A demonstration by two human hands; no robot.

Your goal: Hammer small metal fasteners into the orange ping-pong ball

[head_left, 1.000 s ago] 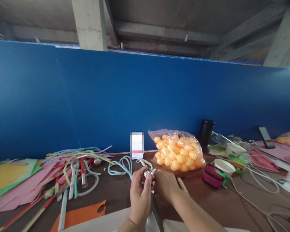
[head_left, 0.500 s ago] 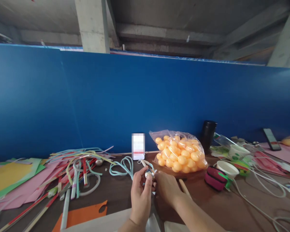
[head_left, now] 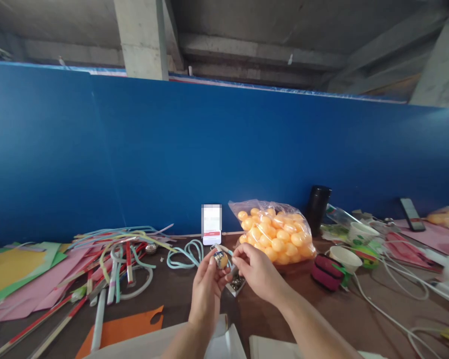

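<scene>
My left hand is raised above the brown table and pinches a small ball, half orange and half covered in shiny silver. Facing it, my right hand has its fingertips closed at the ball's right side, where a pale blue strip hangs. Below the hands sits a small open box of dark shiny bits. A clear bag of orange balls stands just behind my right hand.
Coloured paper sheets and paper strips lie at the left, a looped pale blue cord near the middle. A black cup, pink pouch, white bowls and cables crowd the right. A blue wall closes the back.
Both hands have lifted the ball off the table and a little to the left. The small box beneath them has come into view.
</scene>
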